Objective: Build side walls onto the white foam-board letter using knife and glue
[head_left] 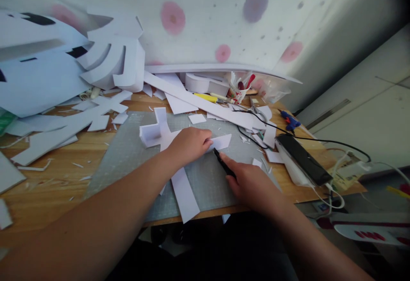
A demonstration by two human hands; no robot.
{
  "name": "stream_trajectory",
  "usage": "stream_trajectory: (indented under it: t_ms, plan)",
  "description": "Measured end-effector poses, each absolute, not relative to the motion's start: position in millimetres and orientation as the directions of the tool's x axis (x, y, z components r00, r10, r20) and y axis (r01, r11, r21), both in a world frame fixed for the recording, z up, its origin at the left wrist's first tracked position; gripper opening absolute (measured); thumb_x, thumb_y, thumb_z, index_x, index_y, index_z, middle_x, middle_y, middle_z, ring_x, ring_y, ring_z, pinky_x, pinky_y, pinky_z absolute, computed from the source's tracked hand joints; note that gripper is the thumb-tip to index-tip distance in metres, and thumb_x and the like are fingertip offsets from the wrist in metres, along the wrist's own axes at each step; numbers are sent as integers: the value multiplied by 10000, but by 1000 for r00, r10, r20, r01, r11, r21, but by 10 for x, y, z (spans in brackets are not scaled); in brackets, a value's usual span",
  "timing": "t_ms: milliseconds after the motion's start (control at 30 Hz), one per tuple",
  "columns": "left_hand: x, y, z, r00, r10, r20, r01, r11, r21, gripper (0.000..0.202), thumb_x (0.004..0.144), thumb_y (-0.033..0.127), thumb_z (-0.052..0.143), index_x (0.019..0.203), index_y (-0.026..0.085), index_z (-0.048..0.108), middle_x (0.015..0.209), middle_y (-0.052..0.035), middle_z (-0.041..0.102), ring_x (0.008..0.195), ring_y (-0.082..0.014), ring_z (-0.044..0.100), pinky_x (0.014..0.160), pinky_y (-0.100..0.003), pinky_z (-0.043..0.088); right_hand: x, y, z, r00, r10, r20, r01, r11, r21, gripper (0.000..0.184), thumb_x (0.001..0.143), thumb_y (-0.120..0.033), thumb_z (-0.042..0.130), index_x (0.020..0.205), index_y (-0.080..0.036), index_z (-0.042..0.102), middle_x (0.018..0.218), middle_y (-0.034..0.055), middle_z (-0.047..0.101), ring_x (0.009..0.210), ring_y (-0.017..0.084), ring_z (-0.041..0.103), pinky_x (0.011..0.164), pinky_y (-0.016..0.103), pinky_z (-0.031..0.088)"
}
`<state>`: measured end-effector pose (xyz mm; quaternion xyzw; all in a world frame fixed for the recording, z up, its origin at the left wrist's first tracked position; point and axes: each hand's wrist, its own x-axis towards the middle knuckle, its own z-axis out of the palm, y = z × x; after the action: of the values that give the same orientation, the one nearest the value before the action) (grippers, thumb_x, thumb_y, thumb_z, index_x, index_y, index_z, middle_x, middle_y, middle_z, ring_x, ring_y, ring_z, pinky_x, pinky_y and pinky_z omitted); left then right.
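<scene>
We see a flat-armed white board piece, roughly cross-shaped [186, 195], lying on a translucent grey gridded cutting mat [128, 178], close to the front edge of the brown wooden table [51, 187]. One arm runs toward us and reaches that front edge; at the left end, short flaps stand folded up, and another arm points toward the back.

Our left grip [191, 145] is closed on the arm that runs toward the table's right edge. Thumb and fingers are curled together at the near part of that arm, so its angled end sticks out beyond them to the right, while the middle lies under our wrist.

Our right grip [248, 182] is wrapped round a slim black knife-like tool [224, 162], index finger laid along its top. The tool's tip points at the lower side of the protruding end, just beside our left fingertips; we cannot tell whether it touches.

Behind, a long white board strip [198, 100] slants across the table. Toward the right edge we find a blue glue gun [290, 121] and, nearer us, a black rectangular slab [304, 158].
</scene>
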<state>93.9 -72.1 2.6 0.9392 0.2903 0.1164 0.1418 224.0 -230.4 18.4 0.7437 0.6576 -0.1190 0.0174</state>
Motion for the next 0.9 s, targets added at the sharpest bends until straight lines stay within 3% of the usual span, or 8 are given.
stream_trajectory:
  t_ms: [267,433,633,800,900]
  plan:
    - [920,-700,53,771,626,121,500,-711,495,254,862,301,474,661,183,577,622,-2,623,578,-143,539,554,-252,303,2432,-2309,193,139,979,-152,931,-182,-318,611,853,-191,497,1454,-202,386,1177,131,688,1023,281,667,853,395,497]
    - [929,-660,0,744,659,110,499,-658,564,250,850,305,484,657,182,583,654,-9,656,614,-149,585,570,-245,354,2487,-2276,171,117,985,-125,922,-154,-356,605,853,-184,496,1449,-201,394,1208,129,671,1083,278,646,904,415,490]
    - [919,-623,-6,701,704,112,494,-593,636,245,840,321,489,660,188,589,657,-9,672,630,-157,615,578,-253,419,2508,-2230,142,146,981,-129,933,-180,-312,612,848,-196,504,1450,-224,395,1174,114,692,1045,271,660,887,390,479]
    - [901,-631,66,601,799,29,373,-311,874,227,813,350,523,663,181,546,645,-8,657,578,-141,613,559,-259,472,2537,-2181,195,150,977,-149,955,-182,-233,613,848,-204,504,1450,-233,394,1126,120,705,1022,272,659,858,369,468]
    - [891,-642,105,606,794,-40,234,-130,963,226,798,365,550,680,171,546,619,8,618,526,-102,557,525,-231,443,2541,-2121,232,157,977,-146,980,-172,-103,593,856,-232,505,1440,-278,406,1053,110,704,938,282,672,786,370,472]
